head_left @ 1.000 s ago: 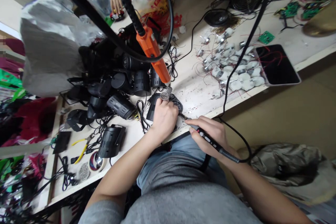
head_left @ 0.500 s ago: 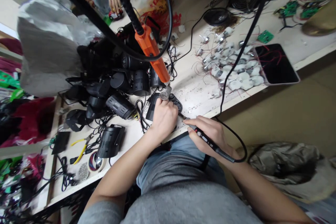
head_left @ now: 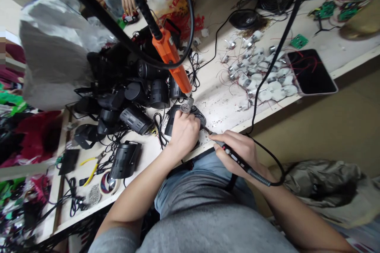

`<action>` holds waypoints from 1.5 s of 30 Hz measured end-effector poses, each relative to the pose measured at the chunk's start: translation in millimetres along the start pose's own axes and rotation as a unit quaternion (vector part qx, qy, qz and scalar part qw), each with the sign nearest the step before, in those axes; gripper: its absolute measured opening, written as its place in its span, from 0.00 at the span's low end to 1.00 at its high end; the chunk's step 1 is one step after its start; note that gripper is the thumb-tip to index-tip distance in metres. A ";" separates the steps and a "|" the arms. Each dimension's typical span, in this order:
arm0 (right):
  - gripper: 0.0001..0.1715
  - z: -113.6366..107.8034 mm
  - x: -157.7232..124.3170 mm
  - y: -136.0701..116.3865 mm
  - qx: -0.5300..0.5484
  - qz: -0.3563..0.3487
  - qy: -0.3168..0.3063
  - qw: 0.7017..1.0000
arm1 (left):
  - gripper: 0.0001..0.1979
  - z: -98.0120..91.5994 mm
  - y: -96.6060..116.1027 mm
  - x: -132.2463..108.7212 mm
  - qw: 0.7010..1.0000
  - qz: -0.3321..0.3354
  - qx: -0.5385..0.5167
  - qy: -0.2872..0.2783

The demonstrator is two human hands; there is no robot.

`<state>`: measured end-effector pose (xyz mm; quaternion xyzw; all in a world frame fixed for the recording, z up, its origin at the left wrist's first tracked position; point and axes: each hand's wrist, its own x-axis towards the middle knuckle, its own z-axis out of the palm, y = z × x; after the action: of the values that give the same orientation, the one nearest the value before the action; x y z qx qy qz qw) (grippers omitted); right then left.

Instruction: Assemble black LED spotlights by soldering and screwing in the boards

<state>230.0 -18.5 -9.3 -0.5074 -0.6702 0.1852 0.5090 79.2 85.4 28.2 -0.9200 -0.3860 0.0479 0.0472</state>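
Head view, slim, black, red-lit soldering iron (head_left: 236,158) clamped in the right hand (head_left: 242,146), left hand (head_left: 187,129) over black housing (head_left: 170,121), its grip hidden.

A small electronics workshop is showing here. A long white workbench (head_left: 212,97) with a pale wooden edge is carrying parts in bulk: black slotted cylindrical housings (head_left: 124,161) with trailing cords are crowding one end, small white round parts with thin red wires (head_left: 276,93) are lying in a heap, and bare green circuit boards (head_left: 327,9) are resting beyond them. An orange-bodied powered screwdriver (head_left: 169,52) is pointing down over the bench, yellow-handled metal pliers (head_left: 93,170) are lying near the cords, and the right hand (head_left: 239,148) is gripping a slim black soldering iron (head_left: 237,159).
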 end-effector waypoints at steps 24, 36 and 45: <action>0.12 2.8 0.5 0.0 -0.004 -0.002 0.005 1.000 | 0.14 4.5 1.8 0.0 1.000 0.010 0.004 -0.001; 0.13 4.0 0.9 1.9 -0.004 -0.004 0.014 1.000 | 0.14 4.7 2.2 0.6 1.000 0.007 -0.009 0.005; 0.11 2.6 1.7 1.5 -0.017 -0.011 0.017 1.000 | 0.13 1.2 2.9 1.6 1.000 0.006 0.001 -0.012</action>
<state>228.6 -15.7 -10.7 -0.5115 -0.6699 0.1599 0.5138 82.1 84.5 26.5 -0.9216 -0.3811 0.0601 0.0432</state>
